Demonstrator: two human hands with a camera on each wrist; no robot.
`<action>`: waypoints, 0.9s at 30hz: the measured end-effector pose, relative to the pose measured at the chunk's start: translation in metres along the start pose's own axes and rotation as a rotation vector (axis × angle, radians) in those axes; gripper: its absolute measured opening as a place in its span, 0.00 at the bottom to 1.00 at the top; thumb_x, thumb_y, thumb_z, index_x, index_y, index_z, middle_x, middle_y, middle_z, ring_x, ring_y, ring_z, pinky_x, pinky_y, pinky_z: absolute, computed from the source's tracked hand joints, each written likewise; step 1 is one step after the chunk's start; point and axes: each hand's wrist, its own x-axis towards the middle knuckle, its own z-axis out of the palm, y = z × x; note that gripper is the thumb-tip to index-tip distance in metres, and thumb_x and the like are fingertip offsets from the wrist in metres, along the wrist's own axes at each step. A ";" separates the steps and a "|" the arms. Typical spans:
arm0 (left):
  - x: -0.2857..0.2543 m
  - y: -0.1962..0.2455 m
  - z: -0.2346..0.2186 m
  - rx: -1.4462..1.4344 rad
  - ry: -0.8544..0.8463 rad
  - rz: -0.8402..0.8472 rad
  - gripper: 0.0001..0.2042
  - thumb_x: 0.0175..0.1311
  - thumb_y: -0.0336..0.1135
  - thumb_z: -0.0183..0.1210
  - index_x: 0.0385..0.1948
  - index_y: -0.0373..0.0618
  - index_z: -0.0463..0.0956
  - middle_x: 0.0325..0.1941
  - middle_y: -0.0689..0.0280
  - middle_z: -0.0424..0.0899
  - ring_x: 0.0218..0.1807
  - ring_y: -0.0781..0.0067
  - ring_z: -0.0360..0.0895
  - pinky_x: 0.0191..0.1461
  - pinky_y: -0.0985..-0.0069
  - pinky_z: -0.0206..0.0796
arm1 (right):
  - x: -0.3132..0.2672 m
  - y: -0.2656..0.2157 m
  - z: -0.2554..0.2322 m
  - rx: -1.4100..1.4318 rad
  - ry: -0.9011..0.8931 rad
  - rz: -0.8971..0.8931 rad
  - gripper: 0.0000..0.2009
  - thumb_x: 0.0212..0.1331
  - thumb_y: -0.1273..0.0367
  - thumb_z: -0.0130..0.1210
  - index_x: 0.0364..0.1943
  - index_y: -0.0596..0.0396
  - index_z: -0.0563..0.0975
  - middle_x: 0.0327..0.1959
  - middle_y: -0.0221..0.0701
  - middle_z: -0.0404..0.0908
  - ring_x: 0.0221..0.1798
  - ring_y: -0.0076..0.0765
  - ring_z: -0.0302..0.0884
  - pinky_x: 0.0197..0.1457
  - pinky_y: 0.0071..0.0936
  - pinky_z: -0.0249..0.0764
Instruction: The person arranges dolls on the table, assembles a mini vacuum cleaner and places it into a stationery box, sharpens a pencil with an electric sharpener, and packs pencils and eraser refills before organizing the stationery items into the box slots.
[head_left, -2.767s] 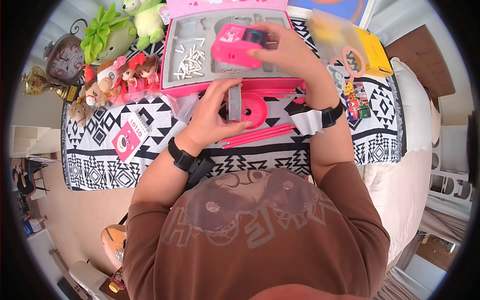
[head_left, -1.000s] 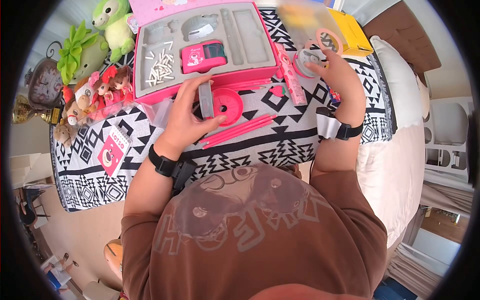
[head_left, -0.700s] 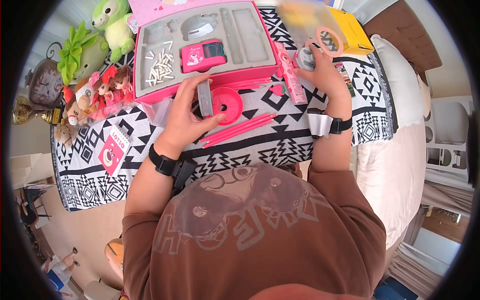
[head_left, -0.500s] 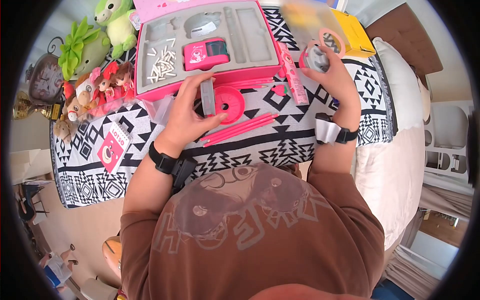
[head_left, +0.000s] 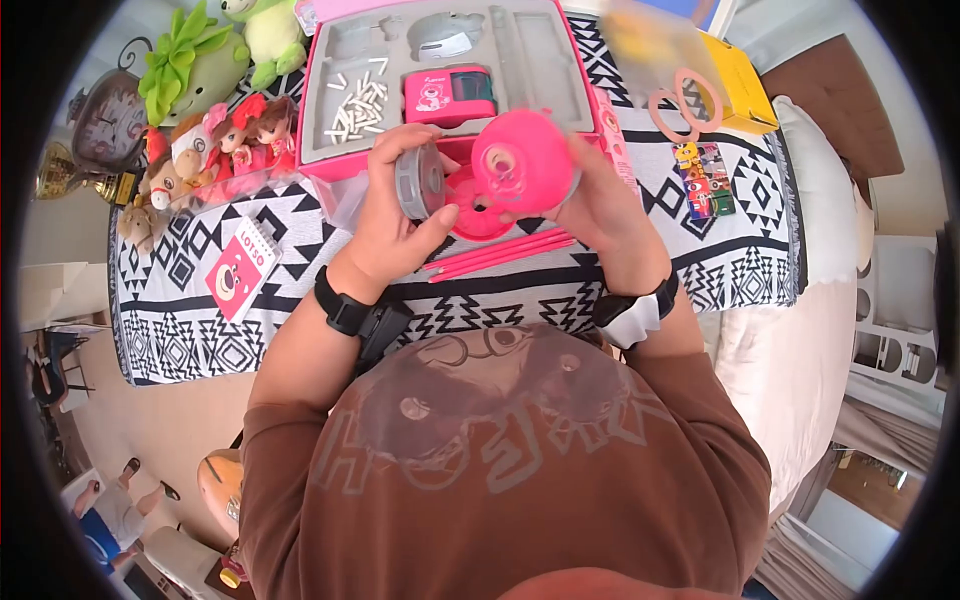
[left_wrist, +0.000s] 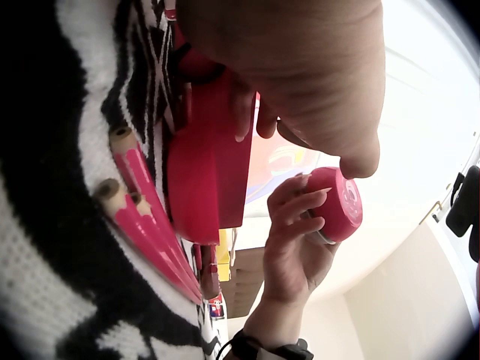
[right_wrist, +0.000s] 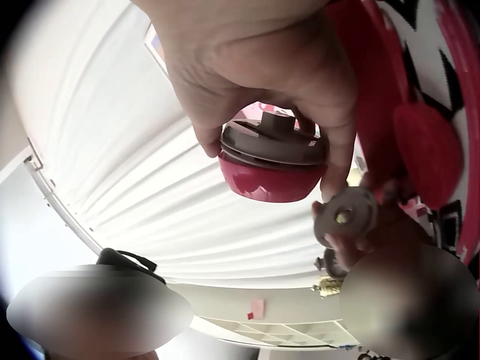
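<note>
Thumb and fingers of the left hand (head_left: 390, 215) hold a grey round piece (head_left: 420, 182) on edge. Just to its right, the right hand (head_left: 612, 215) grips a round pink piece (head_left: 525, 160), its bear-face side toward the head camera. Grey parts on its other side show in the right wrist view, below the right hand (right_wrist: 262, 56). The two held pieces are close together; whether they touch is unclear. Beneath them lies a pink round tray (head_left: 465, 220), partly hidden. Several pink pencils (head_left: 500, 256) lie in front of it.
Behind the hands is a pink box (head_left: 330, 160) with a pink sharpener (head_left: 450, 95) and white sticks (head_left: 358, 110). Dolls (head_left: 235, 150) and a LOTSO notepad (head_left: 242, 272) are at left; pink rings (head_left: 700, 100), a yellow box (head_left: 742, 85) and colourful cards (head_left: 704, 180) at right.
The pink sharpener has gone from the right hand into the box. The right hand has picked up the round piece at right and brought it beside the left hand, whose grey piece has turned.
</note>
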 end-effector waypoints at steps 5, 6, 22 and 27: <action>0.001 -0.001 -0.001 0.047 -0.081 -0.022 0.37 0.50 0.35 0.69 0.62 0.47 0.56 0.59 0.56 0.65 0.51 0.64 0.73 0.56 0.67 0.67 | 0.002 0.021 -0.002 0.000 0.010 0.062 0.33 0.65 0.53 0.54 0.68 0.56 0.59 0.63 0.37 0.69 0.65 0.35 0.70 0.65 0.36 0.70; 0.002 0.000 -0.002 0.095 -0.117 -0.034 0.38 0.49 0.36 0.71 0.62 0.46 0.57 0.60 0.55 0.65 0.52 0.61 0.73 0.57 0.66 0.67 | 0.000 0.024 -0.002 -0.043 0.106 0.063 0.31 0.63 0.58 0.58 0.65 0.57 0.61 0.61 0.36 0.70 0.63 0.34 0.71 0.61 0.35 0.72; 0.006 0.011 0.010 0.260 -0.111 -0.034 0.39 0.37 0.38 0.75 0.56 0.44 0.66 0.55 0.55 0.77 0.57 0.52 0.76 0.60 0.64 0.68 | -0.002 0.033 0.006 -0.243 0.051 -0.122 0.34 0.52 0.73 0.69 0.60 0.56 0.60 0.61 0.36 0.66 0.63 0.33 0.67 0.63 0.34 0.71; 0.005 0.012 0.009 0.262 -0.083 -0.029 0.39 0.36 0.37 0.76 0.55 0.44 0.66 0.54 0.55 0.76 0.56 0.54 0.76 0.60 0.65 0.68 | -0.003 0.032 0.009 -0.186 0.059 -0.134 0.33 0.53 0.75 0.67 0.61 0.57 0.60 0.62 0.37 0.66 0.64 0.33 0.66 0.65 0.34 0.68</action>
